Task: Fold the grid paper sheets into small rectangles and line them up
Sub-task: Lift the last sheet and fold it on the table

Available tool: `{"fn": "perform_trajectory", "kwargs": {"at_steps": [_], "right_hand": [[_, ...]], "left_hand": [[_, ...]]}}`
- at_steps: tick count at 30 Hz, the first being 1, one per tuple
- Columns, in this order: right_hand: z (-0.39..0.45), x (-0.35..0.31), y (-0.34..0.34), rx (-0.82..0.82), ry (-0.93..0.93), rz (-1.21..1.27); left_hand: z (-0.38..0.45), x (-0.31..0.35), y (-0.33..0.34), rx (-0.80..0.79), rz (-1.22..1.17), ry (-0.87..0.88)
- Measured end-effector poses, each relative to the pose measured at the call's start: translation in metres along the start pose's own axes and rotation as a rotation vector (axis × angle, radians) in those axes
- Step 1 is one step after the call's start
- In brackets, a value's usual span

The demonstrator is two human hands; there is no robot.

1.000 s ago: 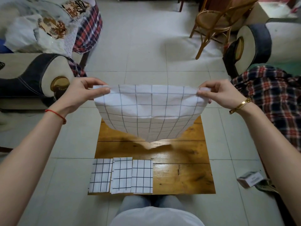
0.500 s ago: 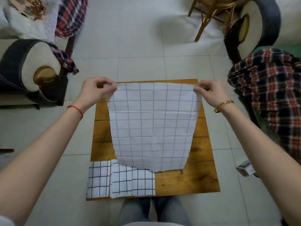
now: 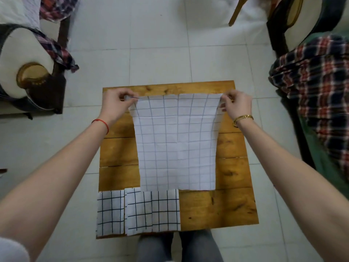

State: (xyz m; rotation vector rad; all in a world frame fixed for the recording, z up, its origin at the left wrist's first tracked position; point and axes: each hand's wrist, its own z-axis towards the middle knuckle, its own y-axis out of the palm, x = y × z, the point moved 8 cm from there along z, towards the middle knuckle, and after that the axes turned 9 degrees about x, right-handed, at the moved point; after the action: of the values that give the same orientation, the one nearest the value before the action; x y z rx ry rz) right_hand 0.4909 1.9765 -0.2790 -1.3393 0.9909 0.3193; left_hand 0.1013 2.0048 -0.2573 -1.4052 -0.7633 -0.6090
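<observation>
Head view: both hands (image 3: pixel 238 103) pinch the grid sheet (image 3: pixel 176 142) on table (image 3: pixel 234 207).

A large white grid paper sheet (image 3: pixel 176 142) with thin grey lines lies spread open, faintly creased, its far corners toward 12 o'clock lifted and curling. At 6 o'clock from it, three folded rectangles (image 3: pixel 138 211) with bolder black grids sit side by side in a row, touching the sheet's near edge.
</observation>
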Motion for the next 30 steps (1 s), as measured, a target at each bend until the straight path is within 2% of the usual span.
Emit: {"fn": "perform_trajectory", "kwargs": {"at_steps": [6,13,23,30], "right_hand": [[-0.009,0.010,0.007,0.029,-0.074,-0.078],[-0.018,0.023,0.013,0.044,-0.073,-0.087],[-0.066,0.084,0.049,-0.163,0.015,-0.158],[-0.093,0.135,0.072,-0.211,0.111,-0.205]], "left_hand": [[-0.008,-0.010,0.003,-0.009,0.041,-0.015],[-0.024,-0.020,0.007,-0.029,0.022,-0.041],[-0.089,-0.089,0.052,-0.142,0.056,-0.192],[-0.139,-0.139,0.100,-0.237,0.103,-0.230]]}}
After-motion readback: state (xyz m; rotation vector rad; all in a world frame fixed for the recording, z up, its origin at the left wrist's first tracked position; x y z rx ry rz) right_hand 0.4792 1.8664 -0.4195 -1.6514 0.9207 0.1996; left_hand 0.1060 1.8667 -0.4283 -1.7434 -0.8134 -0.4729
